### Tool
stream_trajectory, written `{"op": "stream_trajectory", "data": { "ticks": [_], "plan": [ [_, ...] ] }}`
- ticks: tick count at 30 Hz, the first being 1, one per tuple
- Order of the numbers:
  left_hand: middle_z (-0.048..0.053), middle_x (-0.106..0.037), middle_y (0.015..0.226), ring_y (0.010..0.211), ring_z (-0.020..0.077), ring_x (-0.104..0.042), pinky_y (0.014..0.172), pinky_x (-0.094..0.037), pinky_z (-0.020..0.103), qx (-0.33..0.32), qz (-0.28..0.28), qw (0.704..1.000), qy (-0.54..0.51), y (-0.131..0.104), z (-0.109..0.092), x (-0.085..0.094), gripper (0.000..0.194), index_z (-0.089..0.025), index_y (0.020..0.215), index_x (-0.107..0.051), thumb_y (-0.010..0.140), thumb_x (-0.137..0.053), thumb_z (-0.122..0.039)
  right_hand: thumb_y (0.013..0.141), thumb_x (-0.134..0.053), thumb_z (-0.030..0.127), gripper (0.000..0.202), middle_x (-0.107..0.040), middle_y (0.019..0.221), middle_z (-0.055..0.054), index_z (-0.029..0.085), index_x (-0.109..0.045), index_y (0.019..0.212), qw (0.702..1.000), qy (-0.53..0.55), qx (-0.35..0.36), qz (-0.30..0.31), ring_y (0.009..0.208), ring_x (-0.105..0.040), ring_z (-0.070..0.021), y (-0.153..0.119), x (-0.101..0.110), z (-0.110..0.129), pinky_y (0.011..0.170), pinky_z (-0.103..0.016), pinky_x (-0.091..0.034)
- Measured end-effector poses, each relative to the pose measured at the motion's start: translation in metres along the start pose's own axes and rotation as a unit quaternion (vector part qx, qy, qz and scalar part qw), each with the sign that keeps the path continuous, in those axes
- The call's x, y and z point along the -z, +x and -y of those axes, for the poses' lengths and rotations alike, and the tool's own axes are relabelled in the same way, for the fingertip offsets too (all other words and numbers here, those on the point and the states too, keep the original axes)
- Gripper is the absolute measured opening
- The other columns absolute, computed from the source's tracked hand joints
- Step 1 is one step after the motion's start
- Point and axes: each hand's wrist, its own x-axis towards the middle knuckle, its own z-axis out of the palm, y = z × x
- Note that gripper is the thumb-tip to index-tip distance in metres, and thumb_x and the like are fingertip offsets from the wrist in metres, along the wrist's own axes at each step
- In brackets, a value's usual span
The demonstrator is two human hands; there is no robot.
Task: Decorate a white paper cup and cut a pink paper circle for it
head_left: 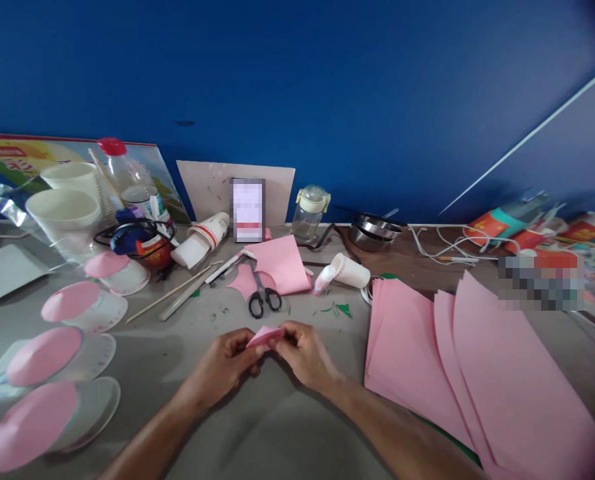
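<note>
A small folded piece of pink paper (264, 335) is pinched between both hands above the grey table. My left hand (231, 360) grips its left side, thumb on the near edge. My right hand (305, 353) holds the right side, fingers closed on it. Just beyond them lie scissors (264, 300) with black handles, their blades over pink paper scraps. A larger pink sheet (280, 263) rests behind the scissors. Several paper cups (100, 350) with pink round ends lie in a row at the left.
Stacks of pink paper (407, 340) cover the right side. Farther back are a phone (248, 210) against a board, a glass jar (308, 213), metal bowls (375, 230) and a tipped paper cup (351, 269). Stacked white cups (65, 213) and a red-capped bottle (127, 175) stand back left.
</note>
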Motion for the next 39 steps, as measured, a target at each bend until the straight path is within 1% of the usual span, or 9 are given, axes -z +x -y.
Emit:
{"op": "stream_trajectory", "data": {
  "ticks": [6,11,15,18,23,27,30,33,39],
  "plan": [
    [-0.005,-0.051,0.046,0.041,0.0075,-0.04,0.041,-0.026,0.02,-0.014,-0.019,0.999,-0.033,0.0,-0.0004,-0.0022,0.036,-0.018,0.063,-0.053,0.074,-0.064,-0.051,0.08,-0.056,0.031,0.024,-0.049,0.053,0.004,0.018,-0.053,0.06,0.999,0.018,-0.019,0.024,0.049,-0.04,-0.009,-0.0008,0.0003,0.0005,0.047,-0.021,-0.031],
    [-0.004,-0.052,0.047,0.04,0.0072,-0.04,0.038,-0.021,0.019,0.0,-0.021,0.999,-0.033,0.0,-0.0016,-0.0023,0.041,-0.018,0.065,-0.053,0.072,-0.065,-0.056,0.082,-0.053,0.029,0.02,-0.051,0.055,0.003,0.017,-0.059,0.068,0.999,0.031,-0.012,0.037,0.051,-0.045,-0.0099,-0.0003,0.0004,0.0023,0.051,-0.022,-0.035],
    [-0.004,-0.054,0.048,0.037,0.005,-0.035,0.036,-0.019,0.018,0.01,-0.022,0.999,-0.03,0.0005,-0.0038,-0.0025,0.043,-0.017,0.065,-0.052,0.07,-0.066,-0.058,0.081,-0.055,0.03,0.022,-0.051,0.054,0.003,0.017,-0.055,0.063,0.999,0.031,-0.019,0.033,0.051,-0.044,-0.0096,0.0001,0.0003,0.0038,0.05,-0.022,-0.035],
    [-0.003,-0.056,0.048,0.034,0.0039,-0.031,0.035,-0.018,0.019,0.017,-0.028,0.999,-0.041,0.0012,-0.0042,-0.0021,0.045,-0.018,0.065,-0.051,0.068,-0.066,-0.06,0.08,-0.058,0.036,0.026,-0.049,0.054,0.004,0.017,-0.056,0.063,0.998,0.051,-0.033,0.035,0.05,-0.041,-0.009,-0.0005,0.0014,0.0061,0.049,-0.021,-0.033],
    [-0.004,-0.054,0.045,0.033,0.0048,-0.034,0.035,-0.019,0.018,0.022,-0.039,0.997,-0.07,0.0018,-0.002,0.0008,0.048,-0.015,0.076,-0.057,0.066,-0.067,-0.061,0.08,-0.06,0.054,0.039,-0.05,0.06,0.003,0.015,-0.063,0.08,0.993,0.095,-0.043,0.062,0.053,-0.039,-0.0089,-0.0012,0.0061,0.0065,0.049,-0.021,-0.03],
    [-0.003,-0.057,0.049,0.034,0.004,-0.034,0.035,-0.019,0.018,0.018,-0.029,0.997,-0.073,0.0016,-0.0001,0.0028,0.046,-0.014,0.08,-0.06,0.071,-0.066,-0.058,0.079,-0.058,0.061,0.046,-0.051,0.062,0.002,0.015,-0.06,0.078,0.992,0.105,-0.05,0.043,0.051,-0.037,-0.0078,-0.0011,0.0071,0.0011,0.047,-0.021,-0.028],
    [-0.001,-0.059,0.051,0.034,0.003,-0.033,0.036,-0.019,0.018,0.01,-0.022,0.997,-0.074,0.0012,0.0,0.0034,0.045,-0.014,0.075,-0.059,0.072,-0.065,-0.058,0.079,-0.057,0.061,0.047,-0.051,0.062,0.002,0.014,-0.06,0.079,0.992,0.105,-0.049,0.042,0.05,-0.036,-0.0075,-0.0021,0.0064,0.0003,0.046,-0.021,-0.027],
    [-0.001,-0.059,0.052,0.033,0.0027,-0.032,0.036,-0.018,0.018,0.009,-0.015,0.997,-0.073,0.0005,-0.001,0.0033,0.047,-0.014,0.078,-0.06,0.072,-0.063,-0.06,0.079,-0.057,0.061,0.047,-0.05,0.062,0.002,0.014,-0.061,0.078,0.994,0.094,-0.043,0.045,0.05,-0.035,-0.0076,-0.0035,0.006,0.004,0.047,-0.021,-0.027],
    [-0.002,-0.058,0.052,0.033,0.0029,-0.032,0.036,-0.018,0.018,0.011,-0.009,0.998,-0.066,0.0005,-0.0032,0.003,0.048,-0.014,0.081,-0.06,0.071,-0.063,-0.061,0.082,-0.056,0.054,0.043,-0.045,0.054,0.003,0.016,-0.054,0.062,0.999,0.041,-0.014,0.017,0.052,-0.037,-0.0088,-0.0035,0.0045,0.0062,0.048,-0.022,-0.029]
  ]
}}
